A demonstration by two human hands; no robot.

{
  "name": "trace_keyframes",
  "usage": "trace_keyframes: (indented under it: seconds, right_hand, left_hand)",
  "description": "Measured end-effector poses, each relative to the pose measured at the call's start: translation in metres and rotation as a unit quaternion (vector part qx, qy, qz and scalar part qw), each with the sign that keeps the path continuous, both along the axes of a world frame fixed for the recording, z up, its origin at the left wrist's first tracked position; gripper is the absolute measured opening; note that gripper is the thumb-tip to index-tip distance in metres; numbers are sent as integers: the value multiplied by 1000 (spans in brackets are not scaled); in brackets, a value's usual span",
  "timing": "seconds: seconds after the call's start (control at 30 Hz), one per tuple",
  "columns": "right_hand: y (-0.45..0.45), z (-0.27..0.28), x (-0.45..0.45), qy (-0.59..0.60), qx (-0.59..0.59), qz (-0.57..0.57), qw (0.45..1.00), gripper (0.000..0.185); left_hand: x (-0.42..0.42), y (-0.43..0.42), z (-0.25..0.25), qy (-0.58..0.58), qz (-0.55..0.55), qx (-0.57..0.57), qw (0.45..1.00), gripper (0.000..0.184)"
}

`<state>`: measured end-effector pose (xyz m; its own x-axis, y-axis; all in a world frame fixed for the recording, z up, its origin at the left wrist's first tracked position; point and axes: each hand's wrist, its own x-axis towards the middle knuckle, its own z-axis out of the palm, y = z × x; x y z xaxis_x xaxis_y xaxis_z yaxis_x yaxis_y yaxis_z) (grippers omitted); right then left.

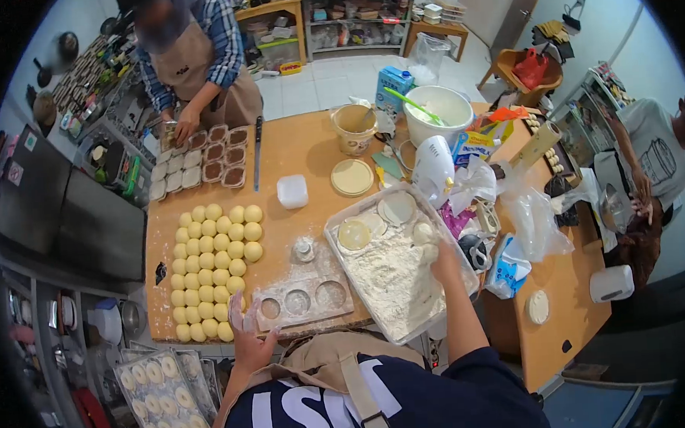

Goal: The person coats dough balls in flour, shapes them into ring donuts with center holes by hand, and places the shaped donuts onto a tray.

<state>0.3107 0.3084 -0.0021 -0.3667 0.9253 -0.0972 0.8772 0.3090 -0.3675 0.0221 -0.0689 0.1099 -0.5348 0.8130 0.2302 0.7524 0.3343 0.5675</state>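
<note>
My left hand (248,331), floury, is open with its fingers apart beside the wooden board with round hollows (286,320). Its fingertips are close to the nearest yellow dough balls (206,271), which sit in rows on the table. My right hand (444,267) reaches into the white tray of flour (387,332). Its fingers, coated and partly hidden, appear closed around a floured dough ball (423,233). Flattened dough rounds (354,234) lie on the flour at the tray's far side. A small floured white object (304,249) stands behind the board.
Across the table (292,147), another person's hands (189,125) touch small filled tubs (214,152). A knife (258,152), a white container (292,192), a tub (354,128), a large bucket (439,108) and a mixer (433,166) stand around. Ring-dough trays (162,402) are lower left.
</note>
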Motion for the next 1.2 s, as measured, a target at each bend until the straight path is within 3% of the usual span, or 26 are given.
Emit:
trace_keyframes:
  seconds: [0.1, 0.13, 0.17, 0.23, 0.27, 0.3, 0.33, 0.4, 0.5, 0.57, 0.67, 0.73, 0.83, 0.87, 1.03, 1.2]
  right_hand:
    - [4, -10, 5, -43, 3, 8, 999, 58]
    - [2, -20, 7, -14, 61, 10, 998, 51]
    - [4, -21, 11, 10, 21, 2, 1000, 57]
    - [-13, 22, -14, -4, 79, 19, 997, 54]
    - [-11, 12, -15, 3, 124, 20, 992, 50]
    - [-21, 37, -32, 67, 120, 75, 988, 49]
    - [-31, 38, -48, 4, 153, 49, 987, 51]
    - [-41, 19, -75, 54, 213, 124, 968, 54]
    - [-93, 71, -154, 166, 58, 291, 940, 59]
    - [-118, 55, -203, 159, -41, 348, 923, 53]
    - [-203, 84, -289, 146, -96, 486, 856, 52]
    - [-255, 66, -338, 171, -134, 567, 795, 47]
    - [-334, 65, -404, 96, -143, 690, 703, 44]
    - [-357, 64, -418, 65, -132, 707, 692, 46]
    - [-442, 31, -462, -51, 11, 762, 645, 40]
    - [-472, 8, -477, -87, 66, 757, 644, 29]
  left_hand:
    - [-8, -11, -6, -7, 4, 7, 1000, 68]
    - [-10, -13, -6, -9, 12, -3, 1000, 68]
    - [-15, -19, -7, -10, 29, -14, 999, 69]
    - [-33, -34, -15, 1, 66, -35, 997, 68]
    - [-45, -47, -20, 3, 80, -46, 996, 68]
    - [-58, -63, -22, 6, 121, -75, 990, 66]
    - [-70, -77, -24, 6, 155, -104, 983, 65]
    - [-98, -107, -39, 7, 208, -143, 968, 63]
    - [-131, -158, -47, 1, 277, -215, 937, 59]
    - [-151, -188, -70, -42, 272, -260, 925, 59]
    - [-169, -203, -65, -102, 252, -310, 911, 58]
    - [-179, -211, -61, -122, 236, -366, 892, 59]
    - [-184, -228, -58, 3, 320, -230, 919, 64]
    - [-185, -234, -52, -4, 334, -204, 920, 64]
    - [-183, -275, -28, -15, 373, -55, 926, 61]
    - [-174, -311, -33, -13, 405, -3, 914, 56]
